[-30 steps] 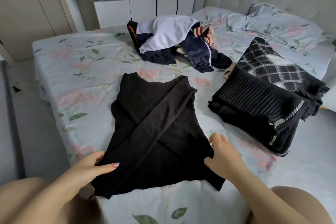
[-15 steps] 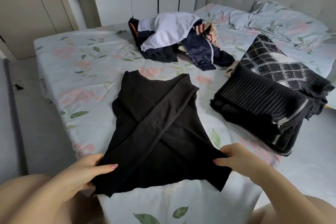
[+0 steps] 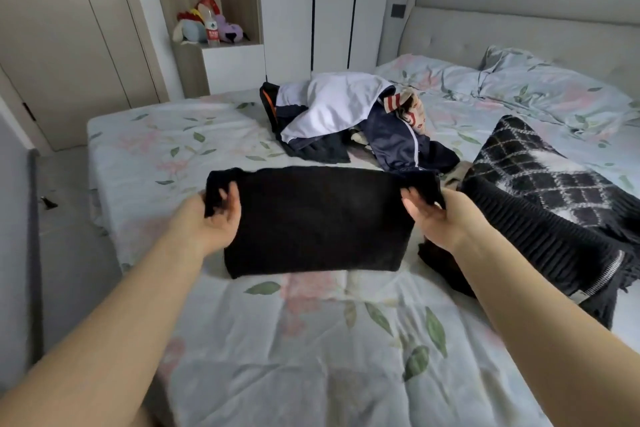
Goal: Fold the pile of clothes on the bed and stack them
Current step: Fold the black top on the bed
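Note:
A black long-sleeved top (image 3: 318, 222) lies folded in half across the middle of the bed (image 3: 311, 340), a dark rectangle. My left hand (image 3: 218, 218) grips its far left corner and my right hand (image 3: 427, 215) grips its far right corner, both palms turned up with fingers curled round the fabric. Behind it sits the unfolded pile of clothes (image 3: 349, 118), white and navy pieces on top. To the right lies a stack of folded dark knitwear (image 3: 554, 204), a checked piece over a ribbed one with a zip.
Rumpled floral pillows (image 3: 540, 90) lie by the padded headboard (image 3: 519, 21). A shelf niche with plush toys and a bottle (image 3: 207, 26) stands behind the bed beside white wardrobe doors. Floor runs along the bed's left edge. Floral sheet spreads in front of the top.
Both hands took the top's near hem and carried it away from me over the rest, folding the top in half. The camera rose and tilted up.

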The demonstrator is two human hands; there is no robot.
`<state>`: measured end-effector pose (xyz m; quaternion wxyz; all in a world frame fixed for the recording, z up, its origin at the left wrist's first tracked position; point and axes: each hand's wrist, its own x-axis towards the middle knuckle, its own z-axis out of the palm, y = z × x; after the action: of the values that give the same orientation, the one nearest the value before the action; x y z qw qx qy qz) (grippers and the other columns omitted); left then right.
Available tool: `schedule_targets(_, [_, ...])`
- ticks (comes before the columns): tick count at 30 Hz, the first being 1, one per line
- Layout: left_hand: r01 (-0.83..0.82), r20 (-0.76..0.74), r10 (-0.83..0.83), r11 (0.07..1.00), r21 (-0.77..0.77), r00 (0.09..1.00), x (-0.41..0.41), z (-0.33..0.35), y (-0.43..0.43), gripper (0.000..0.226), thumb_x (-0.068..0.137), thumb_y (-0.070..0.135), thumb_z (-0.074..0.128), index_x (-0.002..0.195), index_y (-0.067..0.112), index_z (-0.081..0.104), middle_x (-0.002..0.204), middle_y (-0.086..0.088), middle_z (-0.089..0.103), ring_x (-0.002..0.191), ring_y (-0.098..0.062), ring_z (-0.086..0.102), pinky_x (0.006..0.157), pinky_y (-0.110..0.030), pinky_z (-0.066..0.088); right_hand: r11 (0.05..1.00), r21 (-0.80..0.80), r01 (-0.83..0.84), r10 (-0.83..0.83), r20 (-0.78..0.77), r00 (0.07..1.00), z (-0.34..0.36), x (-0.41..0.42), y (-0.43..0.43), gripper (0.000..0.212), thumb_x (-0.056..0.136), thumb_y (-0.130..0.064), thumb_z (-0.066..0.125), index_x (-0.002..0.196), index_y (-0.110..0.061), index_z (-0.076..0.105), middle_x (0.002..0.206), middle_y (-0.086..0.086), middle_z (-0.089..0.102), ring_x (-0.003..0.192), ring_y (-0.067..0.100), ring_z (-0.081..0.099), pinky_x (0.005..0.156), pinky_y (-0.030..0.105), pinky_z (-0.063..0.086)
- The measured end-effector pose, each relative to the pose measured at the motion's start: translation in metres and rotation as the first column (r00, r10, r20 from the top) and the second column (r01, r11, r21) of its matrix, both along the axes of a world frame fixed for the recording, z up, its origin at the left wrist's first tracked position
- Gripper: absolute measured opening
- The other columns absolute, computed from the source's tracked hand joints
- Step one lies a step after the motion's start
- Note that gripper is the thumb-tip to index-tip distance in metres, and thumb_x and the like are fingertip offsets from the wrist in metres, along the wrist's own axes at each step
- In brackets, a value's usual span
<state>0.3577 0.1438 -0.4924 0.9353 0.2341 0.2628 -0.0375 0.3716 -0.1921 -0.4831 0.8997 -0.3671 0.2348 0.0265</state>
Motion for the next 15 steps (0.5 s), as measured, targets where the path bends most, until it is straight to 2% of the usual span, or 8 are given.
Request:
schedule_targets(1, [-0.001,0.060,-0.001,1.000,0.030,0.998,0.018,0.010,-0.008,0.034,0.102,0.029,0.048,0.128,0.008,0.055,0.103,-0.010,0.071,0.095,-0.021,0.071,0.081,-0.034,0.058,1.000,0.018,0.014,-0.014,0.032,0.999,0.008,0.017,0.008,0.036,0.106,-0.011,0.034,0.135,0.004,0.046,0.123,0.025,0.063,0.116,0.033,0.062,0.100,0.041,0.049])
schedule_targets(2, [0.020,0.096,-0.028,0.996,0.084,0.995,0.033,0.014,-0.013,0.053,0.102,0.038,0.046,0.147,0.011,0.037,0.129,-0.013,0.061,0.118,-0.025,0.062,0.101,-0.039,0.048,0.999,0.039,0.001,-0.004,0.065,0.998,0.012,0.030,0.015,0.045,0.107,-0.022,0.035,0.147,-0.002,0.033,0.143,0.022,0.050,0.133,0.035,0.048,0.112,0.043,0.037])
schedule_targets(4, [0.072,0.111,-0.103,0.966,0.248,0.989,0.046,0.010,-0.023,0.070,0.100,0.050,0.043,0.157,0.020,0.013,0.154,-0.014,0.036,0.137,-0.030,0.044,0.116,-0.046,0.030,0.995,0.002,-0.098,0.098,0.069,0.993,0.006,0.041,0.027,0.065,0.103,-0.046,0.039,0.155,-0.012,0.020,0.155,0.017,0.035,0.142,0.037,0.034,0.117,0.045,0.029])
schedule_targets(6, [0.127,0.075,-0.185,0.870,0.476,0.980,0.037,-0.002,-0.030,0.061,0.101,0.044,0.045,0.155,0.023,0.023,0.156,-0.010,0.034,0.134,-0.028,0.046,0.111,-0.047,0.031,0.939,-0.276,-0.206,0.206,-0.029,0.978,-0.012,0.031,0.035,0.067,0.100,-0.053,0.043,0.152,-0.013,0.030,0.150,0.017,0.042,0.134,0.037,0.046,0.100,0.043,0.045])
schedule_targets(8, [0.193,-0.033,-0.226,0.734,0.651,0.974,0.018,-0.025,-0.033,0.049,0.101,0.030,0.051,0.147,0.021,0.038,0.147,-0.005,0.045,0.120,-0.024,0.054,0.101,-0.045,0.037,0.820,-0.536,-0.202,0.178,-0.096,0.979,-0.039,0.010,0.034,0.057,0.100,-0.044,0.049,0.145,-0.011,0.038,0.135,0.018,0.055,0.113,0.035,0.062,0.077,0.038,0.052])
schedule_targets(10, [0.287,-0.177,-0.229,0.673,0.682,0.957,-0.003,-0.057,-0.034,0.046,0.099,0.018,0.056,0.143,0.016,0.042,0.137,-0.007,0.051,0.111,-0.026,0.056,0.097,-0.043,0.039,0.766,-0.617,-0.178,0.126,-0.127,0.984,-0.067,-0.016,0.025,0.048,0.100,-0.032,0.054,0.139,-0.008,0.041,0.119,0.015,0.061,0.099,0.033,0.066,0.073,0.037,0.051])
schedule_targets(12, [0.356,-0.294,-0.220,0.734,0.577,0.930,-0.020,-0.084,-0.035,0.037,0.098,0.012,0.054,0.134,0.007,0.050,0.137,-0.016,0.049,0.117,-0.033,0.055,0.104,-0.043,0.038,0.744,-0.636,-0.206,0.111,-0.187,0.976,-0.092,-0.038,0.013,0.035,0.099,-0.022,0.056,0.130,-0.005,0.050,0.110,0.016,0.062,0.090,0.032,0.066,0.077,0.042,0.053])
schedule_targets(15, [0.337,-0.315,-0.203,0.820,0.462,0.927,-0.019,-0.100,-0.034,0.021,0.101,0.013,0.049,0.119,0.006,0.057,0.144,-0.022,0.045,0.126,-0.034,0.051,0.111,-0.041,0.033,0.783,-0.574,-0.238,0.097,-0.264,0.960,-0.114,-0.052,0.001,0.023,0.097,-0.008,0.056,0.118,0.001,0.056,0.108,0.022,0.064,0.087,0.036,0.067,0.085,0.050,0.054])
